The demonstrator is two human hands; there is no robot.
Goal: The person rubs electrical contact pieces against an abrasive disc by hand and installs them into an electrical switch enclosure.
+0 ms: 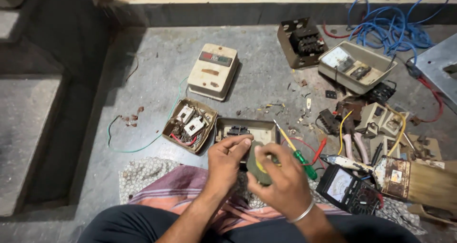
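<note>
here, i see my left hand (227, 161) and right hand (281, 178) pressed together around a dark, flat, rounded olive-green part (258, 172) with a yellow streak, fingers of both pinching it over my lap, just above the striped pink cloth (176, 188). just beyond the hands sits an open grey metal switch box (243, 129). a green-handled screwdriver with a yellow shaft (296, 151) lies just right of my right hand, and a black analogue meter (343, 188) rests near it on the grey concrete floor (157, 67).
</note>
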